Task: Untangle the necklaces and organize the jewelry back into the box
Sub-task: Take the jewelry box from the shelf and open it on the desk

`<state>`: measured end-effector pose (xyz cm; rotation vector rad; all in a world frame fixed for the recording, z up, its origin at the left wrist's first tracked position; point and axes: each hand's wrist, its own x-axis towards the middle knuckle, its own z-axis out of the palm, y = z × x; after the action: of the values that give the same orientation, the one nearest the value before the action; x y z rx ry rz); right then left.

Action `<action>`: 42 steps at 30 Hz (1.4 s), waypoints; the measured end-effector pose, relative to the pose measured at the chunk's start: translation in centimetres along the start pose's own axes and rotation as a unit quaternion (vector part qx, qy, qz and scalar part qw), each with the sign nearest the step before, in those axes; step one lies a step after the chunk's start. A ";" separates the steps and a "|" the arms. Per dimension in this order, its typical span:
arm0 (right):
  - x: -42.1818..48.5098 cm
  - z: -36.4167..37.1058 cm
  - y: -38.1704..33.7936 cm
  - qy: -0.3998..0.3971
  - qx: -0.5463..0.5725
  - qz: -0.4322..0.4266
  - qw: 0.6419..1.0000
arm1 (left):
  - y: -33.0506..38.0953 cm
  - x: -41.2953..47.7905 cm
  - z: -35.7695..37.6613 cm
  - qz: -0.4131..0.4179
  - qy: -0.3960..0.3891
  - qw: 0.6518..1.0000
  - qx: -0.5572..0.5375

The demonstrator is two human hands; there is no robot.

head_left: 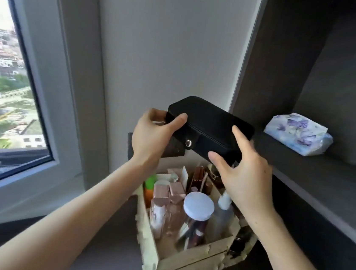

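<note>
A black jewelry box (pixel 211 123) with a snap-button tab on its front is held up in the air in front of the wall, its lid shut. My left hand (pixel 152 136) grips its left end, thumb across the front and fingers behind. At the right end, my right hand (pixel 237 170) holds the box, fingers under the bottom edge and the thumb up along the side. No necklaces or other jewelry are in sight.
Below the box stands a pale wooden crate (pixel 182 266) full of cosmetic bottles and a white-lidded jar (pixel 199 206). A dark shelf (pixel 314 172) at the right carries a floral tissue pack (pixel 297 133). A window (pixel 5 84) fills the left side.
</note>
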<state>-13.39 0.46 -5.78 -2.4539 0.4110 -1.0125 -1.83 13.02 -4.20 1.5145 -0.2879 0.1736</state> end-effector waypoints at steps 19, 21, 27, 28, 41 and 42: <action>-28.6 8.0 -2.2 -0.126 0.187 -0.156 0.962 | -12.4 -28.1 -21.8 0.055 0.221 0.954 0.193; -31.8 8.6 -1.5 -0.160 0.187 -0.152 0.957 | -14.2 -31.2 -23.1 0.031 0.224 0.949 0.222; -37.9 12.5 0.7 -0.230 0.202 -0.138 0.942 | -19.6 -37.0 -24.9 -0.028 0.244 0.937 0.248; -38.4 13.2 0.9 -0.244 0.214 -0.137 0.936 | -20.3 -37.4 -25.1 -0.035 0.250 0.934 0.254; -39.9 17.6 2.8 -0.360 0.169 -0.160 0.904 | -25.1 -38.0 -30.0 -0.048 0.134 0.890 0.433; -39.7 17.6 2.9 -0.362 0.160 -0.168 0.903 | -25.1 -37.5 -30.7 -0.026 0.105 0.887 0.448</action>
<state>-28.25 20.23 -41.56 -2.4103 -0.4033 -0.1859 -27.90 44.79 -40.15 2.3958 0.0319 0.4714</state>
